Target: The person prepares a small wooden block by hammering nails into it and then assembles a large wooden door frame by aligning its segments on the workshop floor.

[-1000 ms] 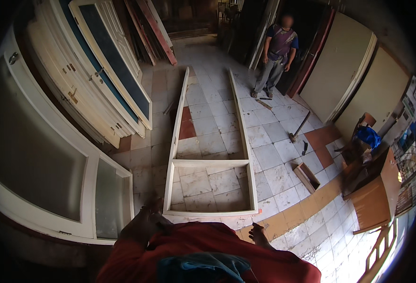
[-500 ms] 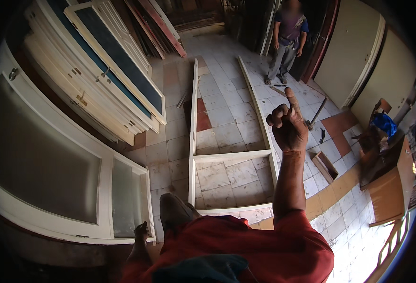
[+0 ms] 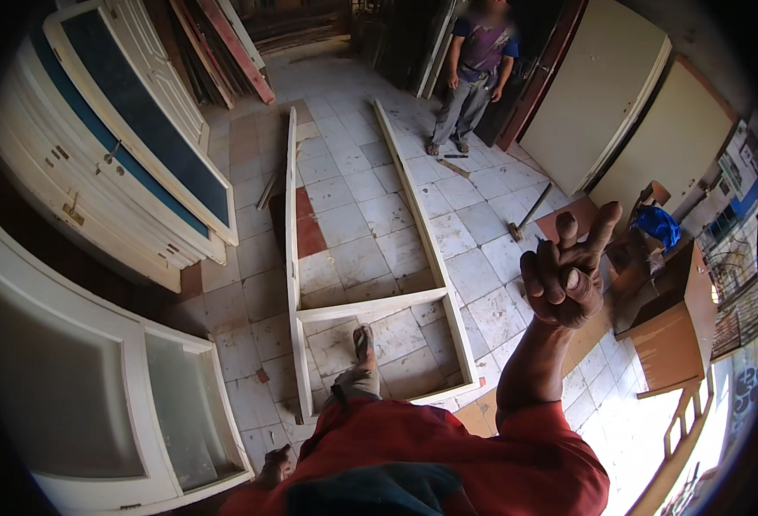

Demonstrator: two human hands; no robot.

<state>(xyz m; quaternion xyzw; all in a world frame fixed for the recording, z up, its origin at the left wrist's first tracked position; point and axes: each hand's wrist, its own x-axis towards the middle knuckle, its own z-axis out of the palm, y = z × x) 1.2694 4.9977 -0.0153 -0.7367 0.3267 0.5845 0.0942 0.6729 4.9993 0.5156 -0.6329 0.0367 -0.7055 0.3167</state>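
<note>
My right hand (image 3: 568, 271) is raised at the right, holding nothing. Its index finger points up and outward, the other fingers are bent, and the thumb lies across the palm. Low on the left, my left hand (image 3: 276, 467) hangs beside the edge of a white glazed door (image 3: 160, 413); its fingers are too dark to make out. On the floor ahead lies a long white wooden frame (image 3: 370, 303) with a crossbar, its far end without a crosspiece. My bare-looking foot (image 3: 363, 344) stands inside its near section.
Several doors (image 3: 129, 185) lean at the left. Boards (image 3: 224, 52) are stacked farther back. Another person (image 3: 480, 69) stands near a dark doorway. A hammer (image 3: 529, 212) stands on its head on the tiles. At right are a brown wooden cabinet (image 3: 676, 322) and a blue bundle (image 3: 657, 225).
I have stepped forward, with a foot now inside the frame's near section. My view has swung right. My right hand has moved right and turned; my left hand has come away from the glazed door.
</note>
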